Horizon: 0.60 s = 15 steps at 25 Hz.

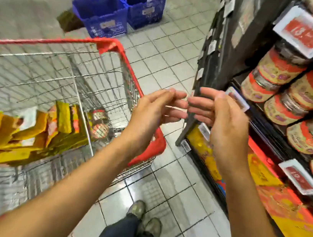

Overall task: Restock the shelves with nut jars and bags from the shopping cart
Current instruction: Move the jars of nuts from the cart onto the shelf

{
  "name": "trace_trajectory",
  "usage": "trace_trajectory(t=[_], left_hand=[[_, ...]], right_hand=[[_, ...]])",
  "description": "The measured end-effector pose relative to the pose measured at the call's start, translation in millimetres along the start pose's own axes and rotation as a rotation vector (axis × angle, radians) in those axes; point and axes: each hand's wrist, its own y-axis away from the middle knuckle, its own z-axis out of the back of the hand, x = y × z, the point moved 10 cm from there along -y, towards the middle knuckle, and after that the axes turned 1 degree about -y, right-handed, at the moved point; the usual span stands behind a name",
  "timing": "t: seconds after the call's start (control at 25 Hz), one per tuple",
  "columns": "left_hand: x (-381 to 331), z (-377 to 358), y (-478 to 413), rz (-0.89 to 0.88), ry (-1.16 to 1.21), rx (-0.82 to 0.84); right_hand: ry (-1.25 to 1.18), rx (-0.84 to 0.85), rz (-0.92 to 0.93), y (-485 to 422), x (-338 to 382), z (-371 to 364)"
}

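The red-rimmed wire shopping cart [120, 53] stands at the left. Several yellow bags [20, 139] lie in it, and a nut jar [99, 125] lies beside them near the cart's right wall. On the right, the shelf [267, 122] holds rows of nut jars [278, 75] with red and yellow labels; yellow bags [264, 173] fill the shelf below. My left hand [152, 109] and my right hand [222, 117] hang in the air between cart and shelf, palms facing each other, fingers straight, fingertips nearly meeting. Neither hand holds anything.
Two blue plastic baskets [106, 14] stand on the tiled floor beyond the cart, by a white wall. Red price tags [304, 34] hang on the shelf edges. A dark shelf end panel [220, 57] rises right of the cart. My shoes [145, 221] show below.
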Motion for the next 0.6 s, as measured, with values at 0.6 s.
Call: trace_trajectory(t=[0.6], left_hand=[[45, 407, 184, 0.44, 0.099, -0.798]], right_hand=[[0.608, 0.856, -0.253, 78, -99, -374]])
